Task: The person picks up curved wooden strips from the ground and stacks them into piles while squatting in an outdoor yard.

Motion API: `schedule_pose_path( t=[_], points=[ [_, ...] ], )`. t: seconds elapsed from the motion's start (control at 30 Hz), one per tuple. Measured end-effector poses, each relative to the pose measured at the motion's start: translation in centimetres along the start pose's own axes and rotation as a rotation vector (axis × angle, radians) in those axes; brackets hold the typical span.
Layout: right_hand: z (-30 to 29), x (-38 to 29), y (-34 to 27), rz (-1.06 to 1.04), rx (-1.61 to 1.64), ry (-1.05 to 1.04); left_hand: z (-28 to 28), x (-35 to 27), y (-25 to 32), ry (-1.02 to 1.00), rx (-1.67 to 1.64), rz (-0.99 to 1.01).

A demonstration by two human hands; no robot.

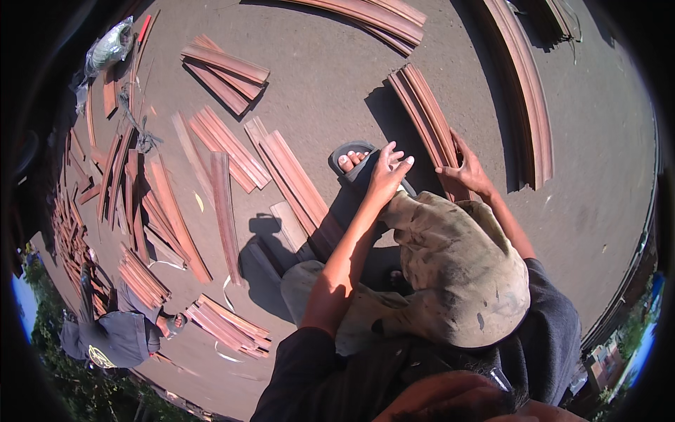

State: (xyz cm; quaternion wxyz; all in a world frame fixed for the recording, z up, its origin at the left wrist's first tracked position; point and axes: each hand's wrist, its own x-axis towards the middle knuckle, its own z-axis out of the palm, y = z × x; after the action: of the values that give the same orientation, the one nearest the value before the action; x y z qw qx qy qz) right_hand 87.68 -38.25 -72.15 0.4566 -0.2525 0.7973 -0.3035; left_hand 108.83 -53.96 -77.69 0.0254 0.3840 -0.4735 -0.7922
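Note:
A stack of reddish-brown wooden moulding strips (422, 118) lies on the ground in front of my bent knee. My right hand (468, 171) grips its near end, the thumb across the top and the fingers over the far side. My left hand (389, 171) is raised above my sandalled foot (353, 158), apart from the stack, fingers spread and holding nothing. Left of that foot, two longer grooved strips (300, 179) lie side by side, their near ends in my shadow. The near tip of the gripped stack is hidden behind my trouser leg (459, 274).
A tall stack of long mouldings (519, 89) stands to the right; another bundle (369, 18) lies ahead. Smaller piles (227, 74) and loose strips (227, 211) cover the left. A co-worker (116, 337) sits at the lower left beside bundled strips (232, 324). A plastic-wrapped roll (109, 47) lies far left.

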Motion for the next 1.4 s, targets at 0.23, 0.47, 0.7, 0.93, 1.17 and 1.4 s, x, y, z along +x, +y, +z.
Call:
schedule_pose_path(
  t=[0.23,0.47,0.7,0.93,1.17,1.4],
  points=[
    [1.3,0.4,1.9,0.302,0.514,-0.258,3.9,3.8,0.3,-0.007,0.09,-0.117],
    [1.4,-0.6,-0.1,0.265,0.447,-0.254,5.8,3.6,-1.8,0.114,0.226,-0.079],
    [2.8,-0.2,0.7,0.284,0.188,-0.114,5.8,4.3,-4.2,0.179,0.23,-0.06],
    [0.3,1.4,8.2,0.071,-0.075,-0.074,6.4,5.3,-4.0,0.11,0.237,-0.086],
    [-0.4,-0.8,5.0,0.266,-0.001,-0.05,-7.3,-2.0,1.0,0.641,0.039,0.387],
    [-1.6,1.0,10.4,0.092,0.006,0.164,-31.8,-16.2,0.7,1.339,0.864,0.23]
  ],
)
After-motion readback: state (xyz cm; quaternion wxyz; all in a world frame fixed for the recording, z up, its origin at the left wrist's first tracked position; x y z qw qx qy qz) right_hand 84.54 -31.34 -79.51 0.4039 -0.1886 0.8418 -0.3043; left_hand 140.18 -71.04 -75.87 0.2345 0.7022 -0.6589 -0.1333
